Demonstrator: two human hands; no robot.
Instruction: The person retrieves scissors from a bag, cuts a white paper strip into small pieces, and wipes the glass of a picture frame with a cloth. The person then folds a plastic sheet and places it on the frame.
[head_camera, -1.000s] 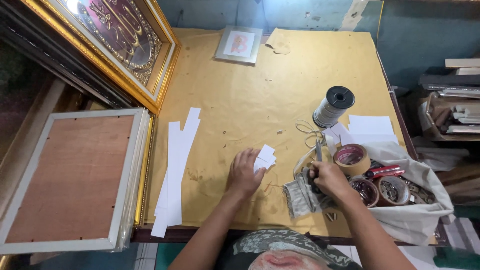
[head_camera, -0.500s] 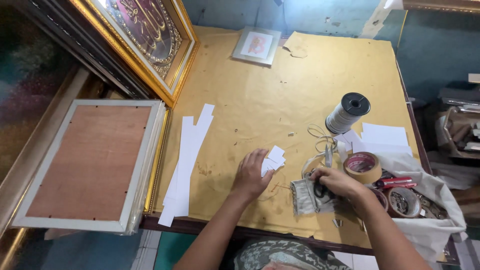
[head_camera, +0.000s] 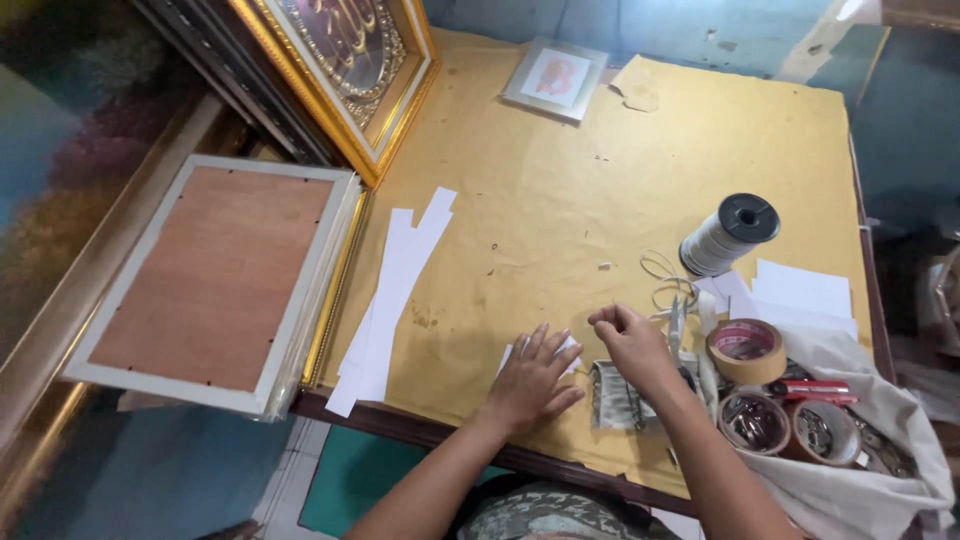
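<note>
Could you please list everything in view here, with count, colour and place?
table: one, covered in yellow-brown paper, centre
long paper strips: several, white, left part of the table
small paper pieces: a few, white, under the left hand
gilt frame: one, gold, leaning at top left
frame lying back up: one, white rim with brown backing, left of the table
small picture frame: one, grey, far edge
spool of cord: one, grey-white, right
tape roll: one, tan, right
round tins: two, holding small metal parts, near right corner
paper sheets: a few, white, right edge
left hand: flat on the paper pieces
right hand: fingers pinched, contents too small to tell
</note>
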